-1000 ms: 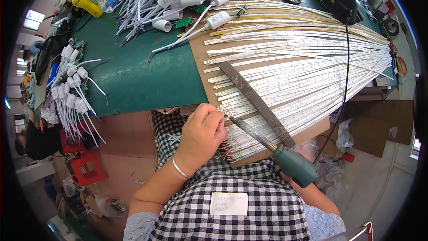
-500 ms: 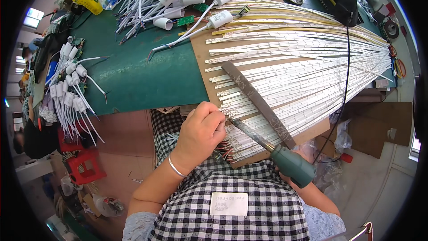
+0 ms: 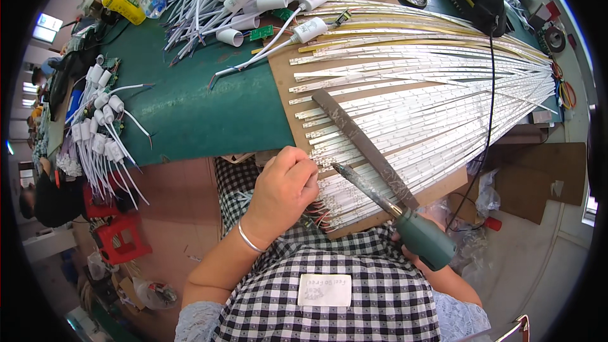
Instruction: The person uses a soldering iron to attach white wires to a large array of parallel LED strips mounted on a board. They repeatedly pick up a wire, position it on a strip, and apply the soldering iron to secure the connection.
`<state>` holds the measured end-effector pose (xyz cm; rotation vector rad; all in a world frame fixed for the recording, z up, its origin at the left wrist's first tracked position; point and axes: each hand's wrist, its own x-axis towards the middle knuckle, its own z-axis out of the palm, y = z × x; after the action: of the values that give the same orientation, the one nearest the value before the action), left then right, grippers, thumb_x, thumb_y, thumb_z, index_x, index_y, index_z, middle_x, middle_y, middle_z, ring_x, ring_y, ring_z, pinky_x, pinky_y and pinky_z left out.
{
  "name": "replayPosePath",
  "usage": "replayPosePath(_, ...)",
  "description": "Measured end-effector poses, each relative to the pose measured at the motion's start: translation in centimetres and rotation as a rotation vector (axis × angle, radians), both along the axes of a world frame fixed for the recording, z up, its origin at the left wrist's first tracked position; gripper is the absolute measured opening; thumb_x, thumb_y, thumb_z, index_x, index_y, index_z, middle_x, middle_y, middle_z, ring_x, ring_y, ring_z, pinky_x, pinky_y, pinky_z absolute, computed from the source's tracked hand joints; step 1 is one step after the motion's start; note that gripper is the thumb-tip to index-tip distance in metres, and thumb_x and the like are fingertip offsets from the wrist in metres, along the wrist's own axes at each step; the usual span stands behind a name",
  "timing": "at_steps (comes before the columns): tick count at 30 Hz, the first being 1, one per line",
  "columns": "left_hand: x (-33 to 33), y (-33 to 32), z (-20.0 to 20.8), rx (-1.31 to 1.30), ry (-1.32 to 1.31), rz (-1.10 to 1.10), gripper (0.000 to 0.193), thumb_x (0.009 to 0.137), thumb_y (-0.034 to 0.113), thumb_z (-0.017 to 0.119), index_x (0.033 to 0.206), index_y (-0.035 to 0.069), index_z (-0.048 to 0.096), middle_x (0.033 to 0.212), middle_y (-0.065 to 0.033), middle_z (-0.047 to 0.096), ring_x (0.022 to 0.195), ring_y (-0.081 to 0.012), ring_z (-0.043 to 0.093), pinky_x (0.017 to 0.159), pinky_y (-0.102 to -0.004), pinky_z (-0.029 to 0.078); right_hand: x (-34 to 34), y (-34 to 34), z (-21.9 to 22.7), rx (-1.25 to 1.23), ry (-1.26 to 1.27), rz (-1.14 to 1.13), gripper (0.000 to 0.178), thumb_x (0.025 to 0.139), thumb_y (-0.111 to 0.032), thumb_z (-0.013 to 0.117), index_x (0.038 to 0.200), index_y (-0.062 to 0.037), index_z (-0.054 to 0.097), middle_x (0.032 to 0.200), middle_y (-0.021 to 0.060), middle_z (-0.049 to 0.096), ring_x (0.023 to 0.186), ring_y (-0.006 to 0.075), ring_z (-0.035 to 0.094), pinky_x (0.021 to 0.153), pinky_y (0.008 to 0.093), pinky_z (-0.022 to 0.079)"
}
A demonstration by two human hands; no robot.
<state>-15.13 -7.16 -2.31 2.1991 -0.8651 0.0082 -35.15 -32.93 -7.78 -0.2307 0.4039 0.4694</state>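
My right hand point(image 3: 411, 257) grips the green handle of a soldering iron point(image 3: 425, 239), which partly hides it. The iron's tip points left, just above the near ends of many white LED strips point(image 3: 437, 117). Close to those ends is my left hand point(image 3: 286, 185), thumb and fingers pinched together. Whatever lies in that pinch is too small or hidden to name. Across the strips rests a dark flat bar point(image 3: 364, 145), and red wires point(image 3: 322, 214) show at the strip ends near my lap. Beneath the strips lies a brown board point(image 3: 286, 88).
White lamp caps with cables and green circuit boards point(image 3: 259, 33) are heaped at the back of the green table point(image 3: 209, 120). Another bunch of caps point(image 3: 101, 117) hangs at the left edge. A black cord point(image 3: 493, 101) crosses the strips. A red stool point(image 3: 123, 240) stands on the floor.
The soldering iron has shifted slightly right and down, its tip moving away from my left fingertips. My left hand stays almost where it was, still pinched.
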Motion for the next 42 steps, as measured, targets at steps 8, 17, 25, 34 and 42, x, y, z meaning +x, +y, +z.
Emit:
replayPosePath(8, -0.2, -0.1, -0.1, -0.011, -0.083, 0.008, 0.017, 0.067, -0.007, 0.067, 0.079, 0.002, 0.059, 0.088, -0.0095, 0.055, 0.072, -0.0235, 0.057, 0.06, -0.0315, 0.048, 1.2, 1.4, 4.9, -1.67, -0.612, 0.112, 0.036, 0.086, -0.019, 0.063, 0.115, 0.0015, 0.058, 0.104, 0.013, 0.062, 0.082, 0.0218, 0.065, 0.077, 0.0319, 0.052)
replayPosePath(17, -0.3, 0.0, -0.2, -0.014, -0.108, 0.026, 0.017, 0.067, -0.007, 0.067, 0.08, 0.002, 0.059, 0.088, -0.0093, 0.055, 0.072, -0.0236, 0.057, 0.06, -0.0317, 0.049, 0.4, 1.7, 4.3, -1.464, -0.477, 0.053, 0.043, 0.089, -0.022, 0.06, 0.12, 0.0054, 0.051, 0.105, 0.0126, 0.06, 0.082, 0.0157, 0.065, 0.072, 0.0283, 0.055)
replayPosePath(25, -0.6, 0.0, 0.0, -0.007, -0.052, 0.03, 0.014, 0.069, -0.005, 0.067, 0.08, 0.002, 0.061, 0.084, -0.009, 0.055, 0.07, -0.0237, 0.057, 0.06, -0.0315, 0.048, 0.0, 2.0, 3.9, -1.483, -0.484, -0.038, 0.042, 0.089, -0.025, 0.061, 0.117, 0.0044, 0.052, 0.089, 0.0084, 0.064, 0.076, 0.014, 0.064, 0.067, 0.0264, 0.052)
replayPosePath(34, -1.4, 0.6, 0.6, 0.009, 0.137, -0.06, 0.01, 0.072, 0.005, 0.068, 0.079, 0.007, 0.063, 0.077, -0.0057, 0.056, 0.07, -0.0245, 0.057, 0.064, -0.0341, 0.046, 0.0, 2.0, 3.7, -1.419, -0.423, -0.142, 0.042, 0.089, -0.023, 0.062, 0.118, 0.005, 0.051, 0.083, 0.0091, 0.064, 0.074, 0.0145, 0.063, 0.066, 0.0272, 0.052)
replayPosePath(42, -0.7, 0.7, 1.9, 0.091, -0.14, -0.054, 0.018, 0.071, 0.013, 0.073, 0.088, 0.01, 0.069, 0.091, -0.0042, 0.058, 0.086, -0.0247, 0.053, 0.081, -0.0369, 0.039, 1.2, 2.1, 4.5, -1.453, -0.345, -0.201, 0.065, 0.086, -0.051, 0.061, 0.125, 0.0006, 0.051, 0.073, 0.0059, 0.061, 0.061, 0.0101, 0.053, 0.056, 0.0235, 0.04)
